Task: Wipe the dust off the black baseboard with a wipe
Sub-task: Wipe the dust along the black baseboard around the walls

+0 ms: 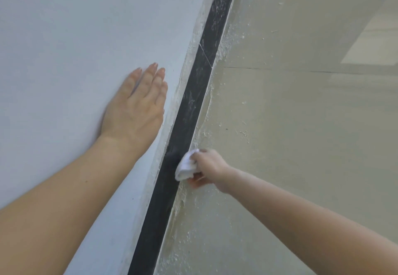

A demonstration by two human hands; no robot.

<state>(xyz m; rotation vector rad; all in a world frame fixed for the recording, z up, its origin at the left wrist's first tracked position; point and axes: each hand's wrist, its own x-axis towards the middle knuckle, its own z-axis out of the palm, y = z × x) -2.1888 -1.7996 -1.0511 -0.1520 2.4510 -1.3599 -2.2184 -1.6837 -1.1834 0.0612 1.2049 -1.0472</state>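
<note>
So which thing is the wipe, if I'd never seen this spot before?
Find the black baseboard, the dark strip running between the pale wall and the dusty floor. Follow it down to the right hand pressed against it. The wipe is the small crumpled white wad bunched in that hand, the only soft cloth-like thing there.

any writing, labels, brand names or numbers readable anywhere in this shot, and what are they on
None: no readable text anywhere in this view.
white wipe in the right hand: plain, no print or logo.
black baseboard: only pale dust streaks and scratches, no lettering.
wall under the left hand: blank.
floor: specks and a seam line, no markings.
</note>
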